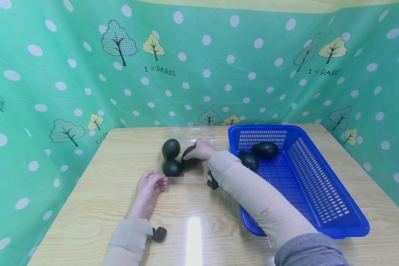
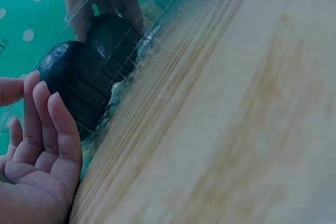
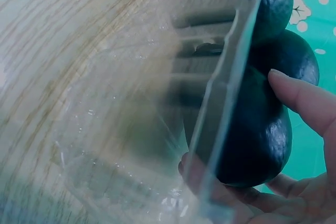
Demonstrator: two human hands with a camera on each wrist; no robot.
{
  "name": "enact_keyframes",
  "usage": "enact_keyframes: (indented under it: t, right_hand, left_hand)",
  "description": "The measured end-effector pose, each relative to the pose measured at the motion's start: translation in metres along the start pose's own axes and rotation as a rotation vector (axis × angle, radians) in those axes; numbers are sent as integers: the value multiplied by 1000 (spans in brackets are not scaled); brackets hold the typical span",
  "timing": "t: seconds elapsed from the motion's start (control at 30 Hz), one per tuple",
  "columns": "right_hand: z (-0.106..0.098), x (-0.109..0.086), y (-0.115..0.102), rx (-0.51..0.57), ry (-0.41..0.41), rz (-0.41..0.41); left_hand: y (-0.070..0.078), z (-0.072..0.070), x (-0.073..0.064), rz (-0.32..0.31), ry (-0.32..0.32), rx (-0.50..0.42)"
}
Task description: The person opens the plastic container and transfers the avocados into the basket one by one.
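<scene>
A clear plastic clamshell box [image 1: 195, 180] lies on the table with its lid [image 1: 189, 132] folded back. My left hand [image 1: 148, 190] pinches the box's near left rim between thumb and index finger, the other fingers loosely bent. Inside, my right hand [image 1: 203, 150] grips a dark avocado [image 3: 257, 135], thumb on one side and fingers on the other. Two more avocados, one at the back [image 1: 171, 149] and one in front [image 1: 171, 168], sit in the left part of the box, against the held one. The left wrist view shows avocados through the clear wall [image 2: 118, 72].
Right of the box stands a blue plastic basket [image 1: 339, 195] holding two avocados, one farther back [image 1: 266, 149] and one partly behind my right sleeve [image 1: 248, 160]. The wooden table [image 1: 119, 159] meets a green dotted curtain [image 1: 199, 48] behind.
</scene>
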State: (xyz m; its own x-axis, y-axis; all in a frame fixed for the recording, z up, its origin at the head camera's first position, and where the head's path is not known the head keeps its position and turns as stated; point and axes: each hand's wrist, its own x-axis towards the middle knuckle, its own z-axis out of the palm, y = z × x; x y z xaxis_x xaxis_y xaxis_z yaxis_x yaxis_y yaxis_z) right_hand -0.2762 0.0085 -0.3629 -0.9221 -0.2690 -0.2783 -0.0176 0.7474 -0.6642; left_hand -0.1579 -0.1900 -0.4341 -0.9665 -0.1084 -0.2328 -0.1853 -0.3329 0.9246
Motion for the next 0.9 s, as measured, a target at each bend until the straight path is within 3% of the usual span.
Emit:
enact_keyframes:
  t: [0.6,0.9]
  right_hand:
    - [-2,-2,1,45,-13,0]
    - [-5,-3,-1,122,7,6]
  left_hand:
    - [0,0,0,-4,-8,-7]
    - [1,-1,0,-4,-12,4]
